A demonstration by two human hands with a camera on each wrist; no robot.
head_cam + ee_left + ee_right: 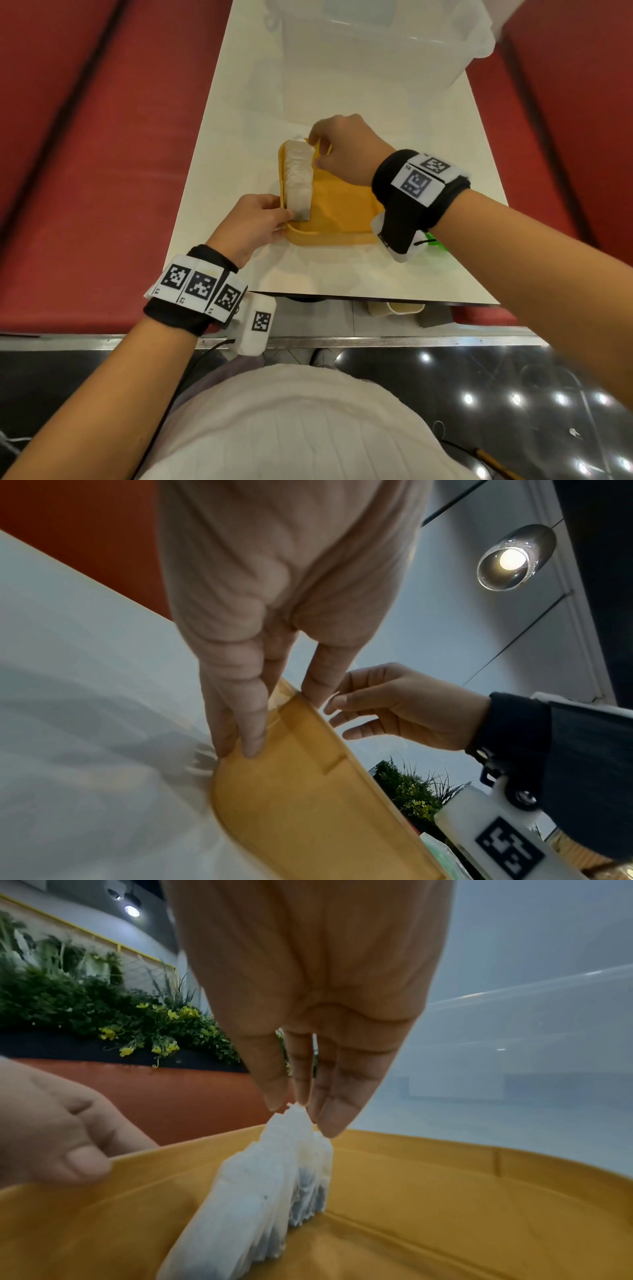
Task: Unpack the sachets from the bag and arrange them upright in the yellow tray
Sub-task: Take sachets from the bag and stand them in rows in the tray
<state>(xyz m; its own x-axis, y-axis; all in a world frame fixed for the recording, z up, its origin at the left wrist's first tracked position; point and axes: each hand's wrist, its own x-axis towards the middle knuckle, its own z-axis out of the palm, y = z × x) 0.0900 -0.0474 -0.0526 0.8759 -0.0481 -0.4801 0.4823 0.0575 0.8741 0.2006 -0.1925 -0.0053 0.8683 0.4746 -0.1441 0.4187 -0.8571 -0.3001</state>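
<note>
A yellow tray [342,212] lies on the white table. Several white sachets [299,178] stand upright in a row along its left wall. My left hand [286,219] grips the tray's near left rim, fingers [253,739] outside the wall and thumb over the edge beside the nearest sachet. My right hand [315,150] hovers at the far end of the row. Its straight fingertips [329,1123] touch the tops of the far sachets [298,1150]. A green item [435,242], mostly hidden under my right wrist, lies by the tray's right near corner.
A large clear plastic bin [376,51] stands on the far end of the table [222,137]. Red benches [85,171] run along both sides. The tray's right part [346,195] holds no sachets. The table's near edge is close to my body.
</note>
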